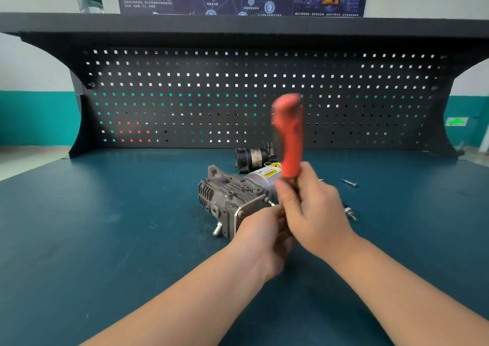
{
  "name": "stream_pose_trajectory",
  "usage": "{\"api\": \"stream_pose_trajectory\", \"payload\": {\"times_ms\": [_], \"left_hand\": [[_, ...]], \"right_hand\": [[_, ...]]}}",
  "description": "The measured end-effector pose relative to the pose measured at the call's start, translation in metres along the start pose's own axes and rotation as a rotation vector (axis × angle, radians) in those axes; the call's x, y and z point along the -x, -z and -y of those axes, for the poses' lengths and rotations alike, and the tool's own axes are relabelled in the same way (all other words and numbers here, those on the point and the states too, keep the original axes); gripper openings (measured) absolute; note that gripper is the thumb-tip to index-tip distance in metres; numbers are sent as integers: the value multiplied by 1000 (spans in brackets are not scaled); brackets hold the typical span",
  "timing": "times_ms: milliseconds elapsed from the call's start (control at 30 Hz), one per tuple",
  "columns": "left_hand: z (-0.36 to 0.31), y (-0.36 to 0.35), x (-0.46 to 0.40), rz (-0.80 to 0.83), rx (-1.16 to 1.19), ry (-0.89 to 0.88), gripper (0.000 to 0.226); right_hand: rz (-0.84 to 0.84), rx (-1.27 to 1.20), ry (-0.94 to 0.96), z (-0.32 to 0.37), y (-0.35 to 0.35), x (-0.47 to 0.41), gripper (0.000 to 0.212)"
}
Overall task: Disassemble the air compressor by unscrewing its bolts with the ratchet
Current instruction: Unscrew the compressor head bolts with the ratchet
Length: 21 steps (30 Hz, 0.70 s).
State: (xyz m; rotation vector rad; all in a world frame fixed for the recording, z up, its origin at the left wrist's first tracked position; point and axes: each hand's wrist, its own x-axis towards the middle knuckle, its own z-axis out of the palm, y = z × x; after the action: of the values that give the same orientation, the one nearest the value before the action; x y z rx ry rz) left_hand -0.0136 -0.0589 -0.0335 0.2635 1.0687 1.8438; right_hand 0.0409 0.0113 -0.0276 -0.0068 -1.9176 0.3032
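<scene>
The grey metal air compressor (229,197) lies on its side in the middle of the bench, its silver motor can with a yellow warning label (264,175) pointing away. My right hand (312,208) is closed around the ratchet (289,136), whose red handle sticks up, blurred by motion. My left hand (262,236) sits just under it at the compressor's near right end, fingers pinched at the ratchet's lower end, which is hidden. A bolt (270,202) protrudes from the housing beside my fingers.
A black cylindrical part (252,158) lies behind the compressor. A loose long bolt (349,183) and a small metal socket piece (350,212) rest on the green bench top (105,213) to the right. A perforated back panel (185,94) closes the far side.
</scene>
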Motion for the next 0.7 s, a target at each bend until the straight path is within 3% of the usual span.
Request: {"api": "stream_pose_trajectory", "payload": {"times_ms": [67, 133, 200, 367, 533, 600, 700], "left_hand": [[-2, 1, 3, 24, 29, 1, 31], [-4, 1, 4, 16, 70, 22, 31], [-5, 0, 1, -18, 36, 41, 27], [-6, -1, -1, -64, 0, 30, 9], [-4, -4, -1, -65, 3, 35, 16], [-4, -3, -3, -82, 6, 32, 16], [-3, -1, -5, -100, -20, 18, 18]], "right_hand": [[54, 117, 206, 3, -2, 1, 30], [51, 72, 159, 4, -3, 0, 27], [15, -61, -49, 0, -2, -1, 17], [-152, -336, -680, -20, -4, -8, 27], [-308, -769, -1489, -39, -6, -5, 29], [-298, -854, -1618, -39, -9, 0, 30], [-280, -800, -1540, -40, -13, 1, 27]]}}
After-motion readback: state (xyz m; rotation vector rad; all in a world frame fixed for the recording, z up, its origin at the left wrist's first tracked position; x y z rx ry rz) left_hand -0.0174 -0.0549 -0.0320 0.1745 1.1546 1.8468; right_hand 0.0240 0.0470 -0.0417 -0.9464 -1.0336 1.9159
